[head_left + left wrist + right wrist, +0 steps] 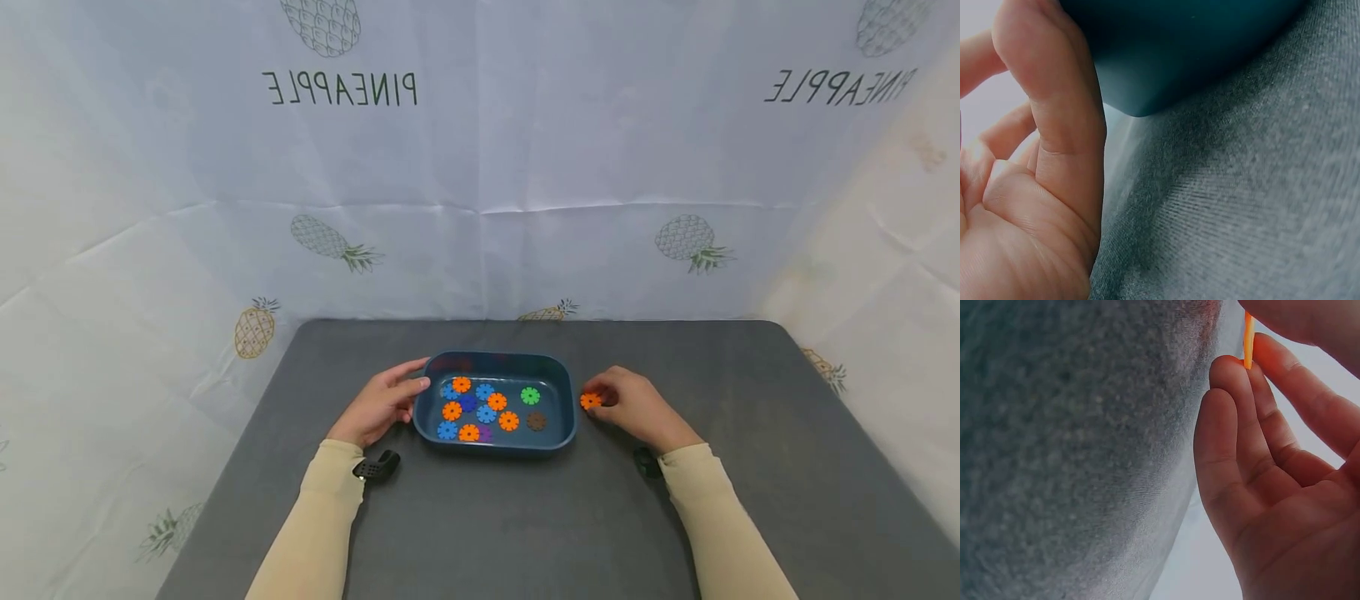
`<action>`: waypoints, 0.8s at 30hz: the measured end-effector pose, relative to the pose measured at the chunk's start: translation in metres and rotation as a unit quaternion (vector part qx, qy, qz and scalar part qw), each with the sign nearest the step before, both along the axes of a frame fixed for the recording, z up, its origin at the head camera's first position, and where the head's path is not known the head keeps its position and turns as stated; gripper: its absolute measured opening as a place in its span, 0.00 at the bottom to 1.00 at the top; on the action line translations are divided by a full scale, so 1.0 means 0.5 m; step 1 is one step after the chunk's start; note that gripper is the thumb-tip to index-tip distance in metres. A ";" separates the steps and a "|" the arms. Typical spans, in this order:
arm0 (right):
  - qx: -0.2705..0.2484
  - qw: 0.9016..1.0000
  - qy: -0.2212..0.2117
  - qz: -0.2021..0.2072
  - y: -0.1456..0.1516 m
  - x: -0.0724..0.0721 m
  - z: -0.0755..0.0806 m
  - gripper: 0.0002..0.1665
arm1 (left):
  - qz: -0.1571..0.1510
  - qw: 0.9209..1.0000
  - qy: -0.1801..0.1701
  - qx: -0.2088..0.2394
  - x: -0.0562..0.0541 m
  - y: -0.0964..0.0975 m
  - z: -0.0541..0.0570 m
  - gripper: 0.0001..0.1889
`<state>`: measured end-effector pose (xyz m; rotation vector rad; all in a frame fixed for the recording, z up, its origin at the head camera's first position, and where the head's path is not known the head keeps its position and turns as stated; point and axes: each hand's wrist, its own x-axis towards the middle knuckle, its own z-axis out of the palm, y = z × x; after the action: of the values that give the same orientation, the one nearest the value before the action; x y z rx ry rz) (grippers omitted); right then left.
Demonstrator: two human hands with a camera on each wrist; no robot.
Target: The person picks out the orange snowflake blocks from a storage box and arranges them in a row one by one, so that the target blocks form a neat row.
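Ideally, the orange notched disc (591, 401), pinched between thumb and fingers of the right hand (637, 404) just outside the right end of the dark-blue tray (495, 448), wants a light, sure hold, while the left hand (378, 406), gripping the opposite end, should brace it.

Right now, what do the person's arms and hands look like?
Long, cream-coloured fabric sleeves reach both wrists. A curved black strap shows at the left wrist, a dark rounded piece at the right. The left hand and right hand wear no gloves.
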<state>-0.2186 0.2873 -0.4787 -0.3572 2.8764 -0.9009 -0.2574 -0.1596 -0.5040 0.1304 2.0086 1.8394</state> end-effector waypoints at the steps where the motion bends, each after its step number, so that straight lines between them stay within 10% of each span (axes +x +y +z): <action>1: 0.001 1.000 0.002 0.001 0.000 -0.001 0.000 0.17 | -0.001 1.000 0.000 0.000 -0.001 -0.001 0.001 0.35; 24: 0.012 1.000 -0.010 0.006 -0.003 -0.010 -0.018 0.17 | 0.002 1.000 -0.005 0.007 0.001 -0.001 0.004 0.34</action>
<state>-0.2237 0.2855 -0.4876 -0.3601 2.8624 -0.8613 -0.2568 -0.1602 -0.5021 0.1207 1.9901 1.8527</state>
